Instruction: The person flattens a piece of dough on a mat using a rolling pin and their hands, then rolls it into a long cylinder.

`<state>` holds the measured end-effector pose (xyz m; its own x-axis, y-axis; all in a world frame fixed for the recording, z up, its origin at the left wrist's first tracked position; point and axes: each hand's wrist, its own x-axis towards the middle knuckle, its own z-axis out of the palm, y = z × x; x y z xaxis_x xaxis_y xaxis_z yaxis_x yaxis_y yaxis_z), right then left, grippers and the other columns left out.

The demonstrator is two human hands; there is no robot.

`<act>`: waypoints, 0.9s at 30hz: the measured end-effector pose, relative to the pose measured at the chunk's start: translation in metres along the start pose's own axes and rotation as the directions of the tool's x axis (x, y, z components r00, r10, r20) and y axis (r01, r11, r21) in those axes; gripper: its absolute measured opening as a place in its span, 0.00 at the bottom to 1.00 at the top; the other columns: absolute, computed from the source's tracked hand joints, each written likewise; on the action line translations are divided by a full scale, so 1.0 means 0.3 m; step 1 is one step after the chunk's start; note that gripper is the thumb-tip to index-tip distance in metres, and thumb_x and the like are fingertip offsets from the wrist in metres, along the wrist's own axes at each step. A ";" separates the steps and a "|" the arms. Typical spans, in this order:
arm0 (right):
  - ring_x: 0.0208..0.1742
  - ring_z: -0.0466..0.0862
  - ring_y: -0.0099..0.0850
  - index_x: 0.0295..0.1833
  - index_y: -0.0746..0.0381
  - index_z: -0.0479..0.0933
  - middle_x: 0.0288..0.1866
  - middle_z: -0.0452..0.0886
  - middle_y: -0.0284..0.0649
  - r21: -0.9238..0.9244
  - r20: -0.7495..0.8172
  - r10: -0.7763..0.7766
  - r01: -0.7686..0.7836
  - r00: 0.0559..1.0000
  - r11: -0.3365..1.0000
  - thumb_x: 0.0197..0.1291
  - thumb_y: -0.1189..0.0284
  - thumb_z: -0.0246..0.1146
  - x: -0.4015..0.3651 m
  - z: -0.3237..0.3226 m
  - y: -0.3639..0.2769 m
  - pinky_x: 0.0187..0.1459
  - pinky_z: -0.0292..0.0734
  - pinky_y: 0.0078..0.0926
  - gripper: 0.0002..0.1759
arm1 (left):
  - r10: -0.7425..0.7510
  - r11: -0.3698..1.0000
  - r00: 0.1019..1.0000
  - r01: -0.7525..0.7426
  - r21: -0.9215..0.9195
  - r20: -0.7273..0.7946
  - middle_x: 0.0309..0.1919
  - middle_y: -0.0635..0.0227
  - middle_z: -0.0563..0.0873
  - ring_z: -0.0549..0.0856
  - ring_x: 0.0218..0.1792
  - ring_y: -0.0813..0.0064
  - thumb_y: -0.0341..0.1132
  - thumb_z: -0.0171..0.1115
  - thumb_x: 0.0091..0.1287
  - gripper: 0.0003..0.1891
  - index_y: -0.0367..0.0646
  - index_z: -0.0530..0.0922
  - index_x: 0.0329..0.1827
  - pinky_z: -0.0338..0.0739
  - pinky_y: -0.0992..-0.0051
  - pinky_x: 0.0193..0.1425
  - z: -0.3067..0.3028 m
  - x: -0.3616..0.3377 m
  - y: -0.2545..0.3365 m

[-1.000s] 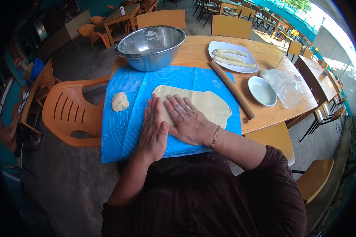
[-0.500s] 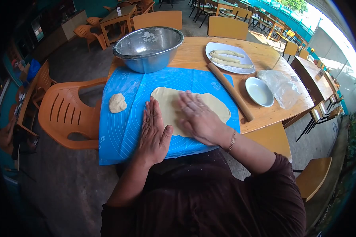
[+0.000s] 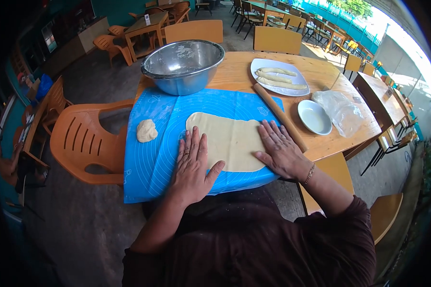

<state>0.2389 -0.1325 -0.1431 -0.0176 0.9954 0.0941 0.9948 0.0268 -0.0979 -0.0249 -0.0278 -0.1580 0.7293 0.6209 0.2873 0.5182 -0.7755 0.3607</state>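
Note:
A flat sheet of rolled dough (image 3: 232,143) lies on the blue baking mat (image 3: 163,167). My left hand (image 3: 192,167) rests with fingers stretched on the sheet's left edge, partly on the mat. On the opposite side, my right hand (image 3: 282,150) lies flat with fingers spread over the right edge, covering part of it. Close beyond that hand is a wooden rolling pin (image 3: 281,117), lying slantwise across the mat's right border. A small lump of dough (image 3: 147,130) sits on the mat to the left, apart from both hands.
A large metal bowl (image 3: 184,71) stands at the back left of the wooden table (image 3: 239,60). To the right are a white plate (image 3: 258,64) with several dough strips, a small white bowl (image 3: 314,117) and a clear plastic bag (image 3: 342,112). An orange chair (image 3: 88,138) stands at the left.
My right hand has moved right, from the middle of the dough sheet to its right edge. My left hand remains at the left edge. The view has shifted slightly.

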 end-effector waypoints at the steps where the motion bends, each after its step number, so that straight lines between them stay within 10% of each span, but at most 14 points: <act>1: 0.84 0.50 0.50 0.79 0.72 0.54 0.82 0.53 0.57 0.007 -0.016 0.039 -0.039 0.999 0.999 0.75 0.44 0.44 -0.042 -0.005 0.005 0.82 0.41 0.50 0.45 | 0.007 1.000 1.000 -0.007 -0.003 0.000 0.80 0.36 0.46 0.45 0.82 0.41 0.59 0.41 0.78 0.42 0.25 0.53 0.78 0.38 0.50 0.83 -0.007 -0.001 0.009; 9: 0.83 0.54 0.49 0.74 0.71 0.63 0.80 0.60 0.55 0.103 -0.138 -0.168 0.182 0.976 0.978 0.73 0.52 0.54 -0.226 0.023 -0.107 0.81 0.45 0.52 0.37 | 0.074 0.995 0.995 -0.079 0.061 0.067 0.75 0.39 0.65 0.59 0.78 0.42 0.56 0.57 0.72 0.39 0.28 0.68 0.72 0.47 0.51 0.83 -0.019 -0.005 0.032; 12: 0.75 0.70 0.44 0.68 0.67 0.72 0.72 0.72 0.52 0.046 -0.238 -0.196 0.213 0.951 0.976 0.72 0.56 0.58 -0.259 -0.021 -0.050 0.77 0.58 0.49 0.29 | 0.088 0.992 0.994 -0.093 0.080 0.061 0.75 0.39 0.65 0.61 0.77 0.39 0.50 0.60 0.71 0.36 0.28 0.68 0.72 0.50 0.50 0.82 -0.019 -0.009 0.034; 14: 0.58 0.85 0.42 0.56 0.64 0.81 0.55 0.84 0.49 0.206 -0.097 0.100 -0.078 0.990 0.975 0.70 0.63 0.61 -0.303 -0.110 0.025 0.64 0.75 0.44 0.18 | 0.098 0.991 0.993 -0.103 0.089 0.059 0.74 0.39 0.66 0.61 0.77 0.39 0.50 0.61 0.71 0.36 0.28 0.68 0.72 0.50 0.50 0.81 -0.021 -0.010 0.039; 16: 0.42 0.88 0.41 0.45 0.66 0.84 0.40 0.86 0.48 0.375 -0.419 0.315 -0.154 0.851 0.914 0.68 0.68 0.64 -0.339 -0.183 0.123 0.49 0.81 0.38 0.11 | 0.076 0.992 0.995 -0.082 0.100 0.059 0.74 0.39 0.66 0.61 0.77 0.39 0.50 0.61 0.70 0.36 0.28 0.68 0.72 0.50 0.49 0.81 -0.021 -0.008 0.043; 20: 0.41 0.88 0.44 0.43 0.70 0.84 0.39 0.86 0.51 0.466 -0.565 0.604 -0.386 0.562 0.796 0.66 0.70 0.63 -0.392 -0.302 0.455 0.47 0.80 0.33 0.12 | 0.065 0.992 0.995 -0.073 0.107 0.079 0.75 0.40 0.65 0.59 0.78 0.41 0.54 0.63 0.69 0.40 0.27 0.67 0.72 0.49 0.51 0.82 -0.017 -0.006 0.040; 27: 0.40 0.86 0.43 0.43 0.71 0.84 0.40 0.87 0.53 0.317 -0.514 0.521 -0.414 0.681 0.853 0.63 0.74 0.61 -0.243 -0.120 0.891 0.49 0.80 0.36 0.11 | 0.057 0.993 0.997 -0.063 0.100 0.061 0.75 0.40 0.66 0.61 0.78 0.41 0.52 0.64 0.68 0.40 0.26 0.68 0.71 0.50 0.51 0.82 -0.016 0.002 0.048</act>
<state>0.5097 -0.2013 -0.1406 0.5580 0.6448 0.5224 0.8246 -0.3599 -0.4366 -0.0190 -0.0381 -0.1483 0.7836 0.5675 0.2528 0.5133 -0.8206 0.2512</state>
